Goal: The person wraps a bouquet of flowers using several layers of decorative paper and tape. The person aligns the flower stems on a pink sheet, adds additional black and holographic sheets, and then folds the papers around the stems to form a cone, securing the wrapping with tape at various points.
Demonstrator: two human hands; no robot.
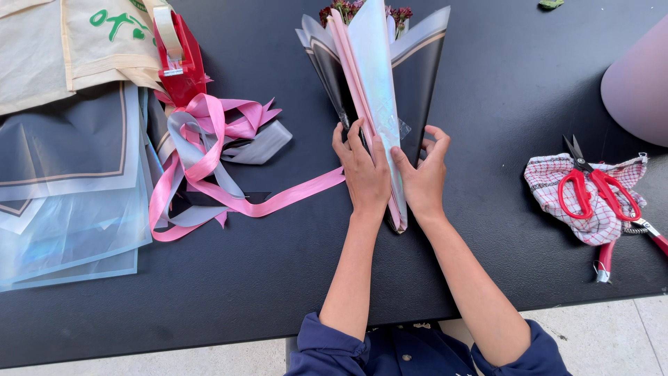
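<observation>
Bouquet wrapping is sitting between two hands that are squeezing it from both sides. The left hand is pressing its fingers flat against the left side of the wrap, curled part way around it. The right hand is doing the same on the right side, with its fingers bent around the dark paper. Both hands are gripping the narrow lower part of the cone, so the bouquet is lying right between the palms, with its point reaching down toward the person and its wide top fanning away across the black desk. Dark red flowers are peeking out at the top. It looks like the wrapping is mostly done, because black, pink and shiny clear sheets are already folded around the flowers. I think the tying is what is left, since no ribbon is going around the cone yet. A pink ribbon is lying just left of the left hand, running back to a messy pile of pink and grey ribbons. Beyond that, a red tape holder and a stack of wrapping sheets are resting. Well to the right, red scissors are lying on a checked cloth.
</observation>
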